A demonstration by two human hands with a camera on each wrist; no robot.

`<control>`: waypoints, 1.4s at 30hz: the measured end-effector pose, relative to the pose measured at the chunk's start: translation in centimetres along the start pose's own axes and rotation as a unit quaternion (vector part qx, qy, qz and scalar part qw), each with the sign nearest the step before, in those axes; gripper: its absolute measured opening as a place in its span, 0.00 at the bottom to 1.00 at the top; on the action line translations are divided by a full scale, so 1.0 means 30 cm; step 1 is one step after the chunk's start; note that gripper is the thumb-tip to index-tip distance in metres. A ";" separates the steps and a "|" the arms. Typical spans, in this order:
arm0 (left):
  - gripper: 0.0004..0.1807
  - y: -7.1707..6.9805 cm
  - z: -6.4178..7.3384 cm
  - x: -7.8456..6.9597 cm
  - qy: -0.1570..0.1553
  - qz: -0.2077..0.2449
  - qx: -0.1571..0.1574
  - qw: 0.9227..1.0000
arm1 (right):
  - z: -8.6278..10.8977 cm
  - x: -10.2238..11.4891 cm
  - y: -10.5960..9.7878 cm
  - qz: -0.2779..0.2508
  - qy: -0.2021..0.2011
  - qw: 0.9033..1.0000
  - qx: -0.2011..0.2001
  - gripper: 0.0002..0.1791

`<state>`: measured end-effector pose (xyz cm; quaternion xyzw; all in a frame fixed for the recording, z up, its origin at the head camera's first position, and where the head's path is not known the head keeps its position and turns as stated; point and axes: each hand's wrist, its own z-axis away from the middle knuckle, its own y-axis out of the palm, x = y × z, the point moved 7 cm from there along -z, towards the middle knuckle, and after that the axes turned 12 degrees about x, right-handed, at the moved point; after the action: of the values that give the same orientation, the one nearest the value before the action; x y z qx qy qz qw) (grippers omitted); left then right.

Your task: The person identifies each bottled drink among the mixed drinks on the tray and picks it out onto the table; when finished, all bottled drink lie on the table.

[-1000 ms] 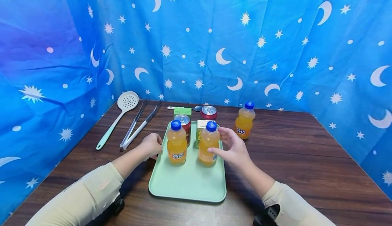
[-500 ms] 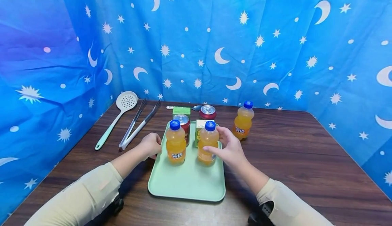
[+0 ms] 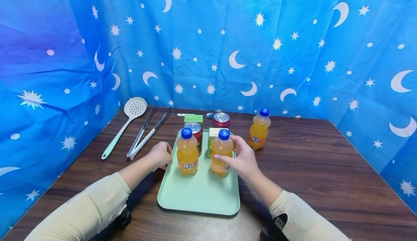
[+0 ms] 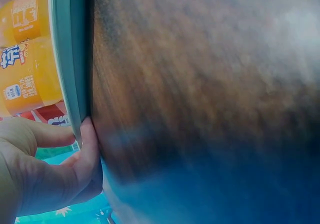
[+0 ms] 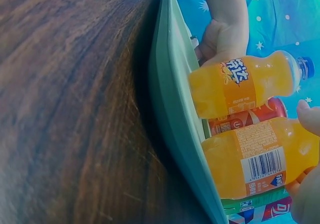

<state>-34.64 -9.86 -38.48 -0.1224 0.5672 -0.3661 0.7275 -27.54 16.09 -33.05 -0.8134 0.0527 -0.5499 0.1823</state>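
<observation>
My left hand (image 3: 160, 156) pinches the left rim of a light green tray (image 3: 198, 201); in the left wrist view, thumb and fingers (image 4: 89, 146) lie on either side of that rim. My right hand (image 3: 245, 159) holds an orange soda bottle (image 3: 222, 156) with a blue cap, thumb in front and fingers behind. That bottle stands upright on the tray, its barcode showing in the right wrist view. Beside it stands a second orange soda bottle (image 3: 187, 154). Behind them on the tray are a red can (image 3: 197, 134) and a green-and-white drink carton (image 3: 212, 136), both partly hidden.
Another orange soda bottle (image 3: 258, 130) stands on the dark wooden table (image 3: 312, 168), right of the tray. Behind the tray are a green box (image 3: 193, 118), a second red can (image 3: 222, 119) and a spoon (image 3: 209, 115). Tongs (image 3: 148, 136) and a skimmer (image 3: 130, 116) lie left.
My right thumb has slid slightly left across the bottle, and the right forearm has shifted a little inward. The left hand, tray and bottles look the same.
</observation>
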 end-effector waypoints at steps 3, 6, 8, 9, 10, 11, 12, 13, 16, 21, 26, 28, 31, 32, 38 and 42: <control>0.12 -0.001 0.000 0.001 0.000 0.001 0.001 1.000 | -0.002 0.000 0.000 -0.002 0.000 1.000 -0.001 0.32; 0.12 -0.001 0.000 0.002 0.000 0.001 0.001 1.000 | -0.003 -0.003 0.000 -0.003 -0.002 1.000 -0.002 0.31; 0.11 0.000 0.000 0.003 -0.001 0.001 0.001 1.000 | -0.003 -0.004 0.000 -0.004 -0.003 1.000 -0.004 0.31; 0.11 0.001 0.000 0.003 -0.001 0.001 0.001 1.000 | -0.002 -0.003 0.000 -0.004 -0.004 1.000 -0.006 0.31; 0.11 0.001 0.000 0.002 -0.001 0.002 0.002 1.000 | -0.001 -0.002 -0.001 -0.005 -0.006 1.000 -0.007 0.31; 0.11 0.001 0.000 0.001 0.000 0.002 0.001 1.000 | -0.001 0.000 -0.001 -0.005 -0.008 1.000 -0.008 0.31; 0.11 0.000 -0.001 0.001 0.001 0.003 0.001 1.000 | -0.001 0.002 -0.002 -0.006 -0.011 1.000 -0.010 0.31; 0.11 0.000 0.000 -0.001 0.002 0.003 0.001 1.000 | -0.001 0.004 -0.003 -0.006 -0.015 1.000 -0.011 0.31; 0.11 -0.003 0.001 -0.003 0.005 0.003 -0.002 1.000 | -0.002 0.006 -0.003 -0.011 -0.020 1.000 -0.011 0.31; 0.12 -0.002 0.003 -0.003 -0.001 0.006 0.000 1.000 | -0.001 0.001 -0.001 -0.017 -0.011 1.000 -0.009 0.31; 0.12 0.000 0.007 -0.004 -0.004 0.007 0.001 1.000 | 0.001 0.000 -0.001 -0.022 -0.012 1.000 -0.007 0.30; 0.11 0.001 0.009 -0.005 -0.004 0.007 0.001 1.000 | 0.002 0.002 -0.002 -0.023 -0.014 1.000 -0.007 0.30; 0.11 0.001 0.010 -0.006 -0.004 0.007 0.000 1.000 | 0.004 0.009 -0.006 -0.025 -0.018 1.000 -0.007 0.31; 0.11 0.001 0.010 -0.006 -0.004 0.007 0.000 1.000 | 0.005 0.012 -0.008 -0.026 -0.020 0.999 -0.007 0.31; 0.12 0.000 0.008 -0.007 -0.002 0.005 -0.001 1.000 | 0.011 0.027 -0.030 -0.029 -0.037 0.999 -0.007 0.31; 0.12 -0.002 0.006 -0.006 -0.002 0.007 0.000 1.000 | 0.015 0.039 -0.047 -0.024 -0.049 0.998 -0.010 0.30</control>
<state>-34.52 -9.82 -38.26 -0.1193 0.5662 -0.3611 0.7313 -26.85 17.17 -31.68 -0.8422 0.0297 -0.5130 0.1632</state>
